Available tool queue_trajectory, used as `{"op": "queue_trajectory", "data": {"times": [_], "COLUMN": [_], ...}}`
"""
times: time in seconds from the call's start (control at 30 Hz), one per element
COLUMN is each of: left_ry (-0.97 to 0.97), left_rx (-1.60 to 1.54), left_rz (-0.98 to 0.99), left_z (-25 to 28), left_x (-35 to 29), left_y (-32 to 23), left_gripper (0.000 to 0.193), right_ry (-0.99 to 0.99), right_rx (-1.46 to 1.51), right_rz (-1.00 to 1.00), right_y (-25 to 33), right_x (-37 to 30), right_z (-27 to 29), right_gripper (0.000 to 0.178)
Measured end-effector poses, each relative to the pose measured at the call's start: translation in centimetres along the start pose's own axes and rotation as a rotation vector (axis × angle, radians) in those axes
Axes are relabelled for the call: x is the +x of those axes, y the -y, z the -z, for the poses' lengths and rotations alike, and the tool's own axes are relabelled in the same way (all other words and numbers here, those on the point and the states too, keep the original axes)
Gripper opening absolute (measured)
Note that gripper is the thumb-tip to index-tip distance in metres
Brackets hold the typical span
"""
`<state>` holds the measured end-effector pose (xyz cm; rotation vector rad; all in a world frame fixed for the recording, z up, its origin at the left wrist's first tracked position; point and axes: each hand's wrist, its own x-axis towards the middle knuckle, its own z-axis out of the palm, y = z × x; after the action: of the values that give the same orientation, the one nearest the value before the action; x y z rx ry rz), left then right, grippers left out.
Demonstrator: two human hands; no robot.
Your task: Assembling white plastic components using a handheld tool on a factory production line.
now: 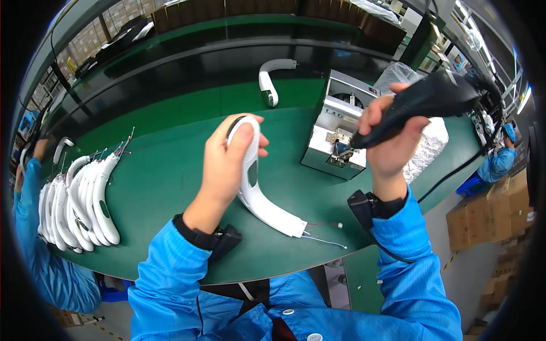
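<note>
My left hand (220, 159) is closed around the upper end of a white curved neck fan half (268, 209), thumb lying on its ribbed face. Thin wires with a small plug trail from the piece's lower right end. In my right hand (392, 156) is a black electric screwdriver (426, 105), held aslant with its tip pointing down and left. That tip is over the front of a grey metal screw feeder (319, 139); whether it touches a screw there is too small to tell.
Several white curved fan halves (85, 204) lie stacked at the left of the green table (170, 170). Another fan half (265, 79) rests farther back on the conveyor. Beside the feeder is a crumpled plastic bag (429, 148). Co-workers in blue sit left and far right; cartons (489, 210) stand right.
</note>
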<state>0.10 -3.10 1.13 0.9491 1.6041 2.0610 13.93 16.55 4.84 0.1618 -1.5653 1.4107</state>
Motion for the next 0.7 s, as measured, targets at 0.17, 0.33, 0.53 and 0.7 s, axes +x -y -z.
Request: {"op": "queue_trajectory", "data": {"times": [0.17,0.33,0.53,0.7], "left_ry": [-0.032,0.021,0.053,0.081], "left_rx": [0.050,0.045,0.054,0.031], "left_rz": [-0.079,-0.110,-0.140,-0.175], "left_z": [-1.5,-0.9,-0.8,-0.3], "left_x": [1.0,1.1,1.4,1.5], "left_y": [0.6,1.2,1.2,1.6], "left_gripper": [0.049,0.048,0.046,0.045], "right_ry": [0.017,0.036,0.066,0.152], "right_rx": [-0.132,-0.116,0.043,0.202], "right_rz": [-0.163,-0.357,-0.296,-0.347], "right_y": [-2.9,-2.5,-3.4,-4.0], "right_x": [0.2,-0.1,-4.4,-6.6], "right_z": [-1.1,-2.7,-3.8,-6.2], "right_gripper": [0.053,0.051,0.075,0.082]}}
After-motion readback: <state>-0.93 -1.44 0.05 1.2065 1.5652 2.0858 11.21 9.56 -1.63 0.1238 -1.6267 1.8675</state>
